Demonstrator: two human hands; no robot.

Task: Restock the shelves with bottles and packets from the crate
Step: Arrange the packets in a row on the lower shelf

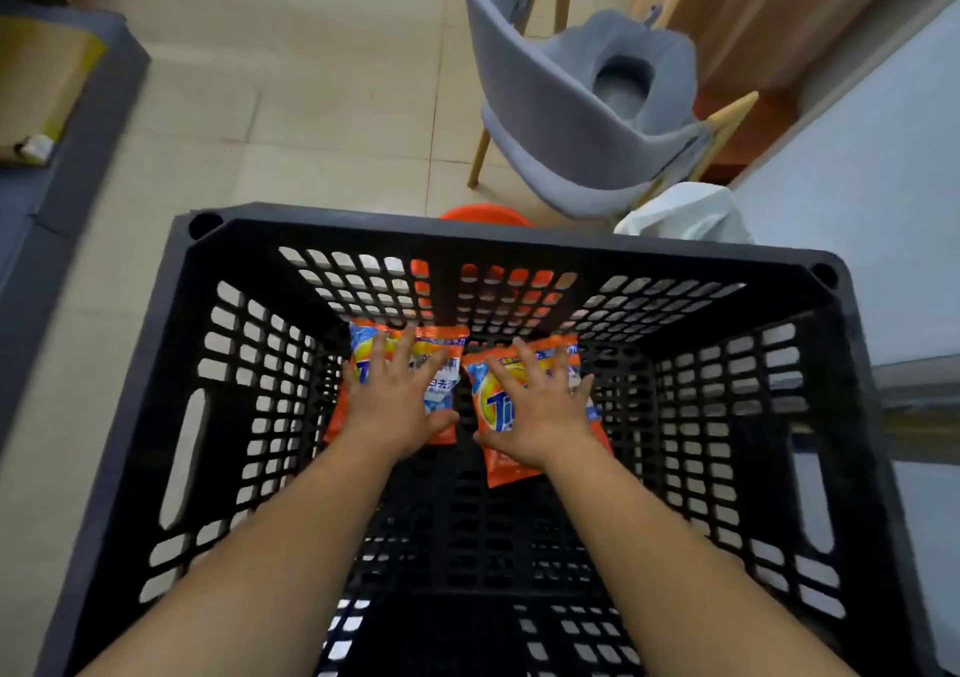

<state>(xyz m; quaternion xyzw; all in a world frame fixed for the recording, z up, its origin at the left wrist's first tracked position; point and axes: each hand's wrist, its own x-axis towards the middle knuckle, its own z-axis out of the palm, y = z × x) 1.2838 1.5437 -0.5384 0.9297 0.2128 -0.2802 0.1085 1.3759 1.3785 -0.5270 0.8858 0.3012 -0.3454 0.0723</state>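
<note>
Tiled floor, a grey chair [582, 120] at the far right, and a deep black crate [498, 237] with two packets left at its bottom.

Two orange detergent packets lie flat, side by side, on the crate floor near the far wall, probably the last stock there, so both arms reach deep inside. The left hand [397, 395] lies spread on the left packet [441, 380], fingers straight and fanned, thumb at its near right edge. The right hand [537, 414] lies likewise on the right packet [498, 468], thumb out at its left edge. Neither has curled round its packet yet; the flat palms look set to pin each down before gripping. No shelves are in view.
</note>
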